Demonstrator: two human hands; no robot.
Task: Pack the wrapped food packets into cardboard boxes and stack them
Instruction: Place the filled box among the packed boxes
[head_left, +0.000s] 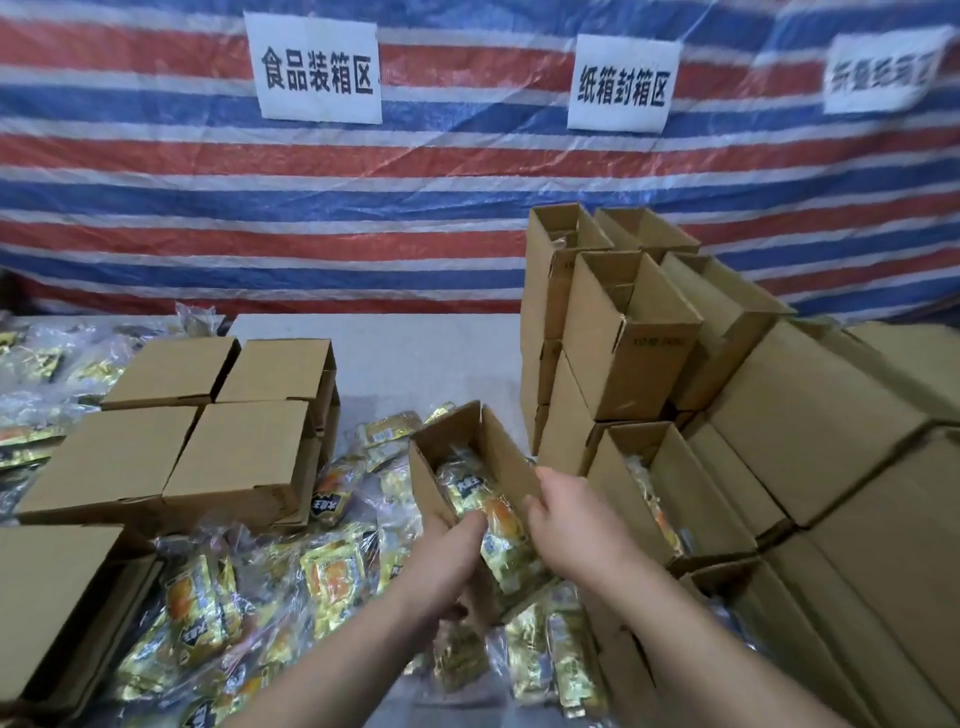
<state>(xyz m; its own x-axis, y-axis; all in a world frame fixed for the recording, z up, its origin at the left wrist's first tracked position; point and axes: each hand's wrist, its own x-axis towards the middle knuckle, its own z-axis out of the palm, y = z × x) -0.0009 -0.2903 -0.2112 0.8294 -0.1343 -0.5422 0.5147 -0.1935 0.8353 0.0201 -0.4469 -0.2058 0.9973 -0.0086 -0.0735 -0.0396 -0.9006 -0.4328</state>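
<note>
Striped tarp (441, 208) of red, blue and white bands, hung as a backdrop across the whole far side. Over the tarp, a clear plastic film (457, 150), creased and glinting. On the tarp's upper left, a white paper sign (317, 70) printed 食品装箱区 in black. On the tarp's upper middle-right, a second white sign (623, 85) printed 纸箱封箱区. At the tarp's upper right edge, a third white sign (883, 70), curled and too blurred to read. Below the tarp's bottom edge, a pale grey tabletop (405, 353), bare at its middle.
</note>
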